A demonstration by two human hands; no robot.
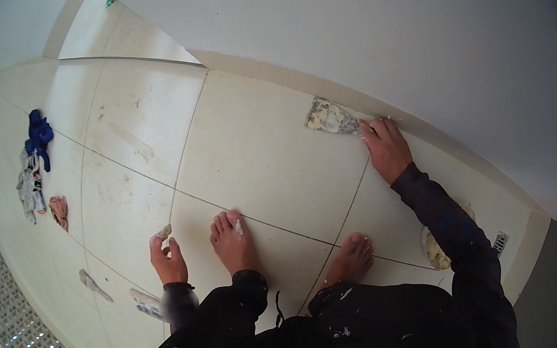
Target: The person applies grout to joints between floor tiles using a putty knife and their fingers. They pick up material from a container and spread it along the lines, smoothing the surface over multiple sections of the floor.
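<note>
My right hand (388, 150) grips a putty knife (331, 117) by its handle end. Its wide blade is smeared with cream and grey putty and lies low over the floor tiles, close to the foot of the wall (418, 45). My left hand (169, 264) is off to the left, above the floor beside my left foot. Between its thumb and fingers is a small putty-smeared piece (162, 232), too small to tell its kind. Partly hidden behind my right forearm stands a round container (425, 247) with cream putty in it.
Cloths in blue (38, 134), grey (27, 186) and brown (60, 212) lie at the left. Nearer are a flat, narrow tool (95, 285) and a smeared flat piece (145, 302). A floor drain (500, 241) sits at the right. A perforated block wall (3, 309) borders the left.
</note>
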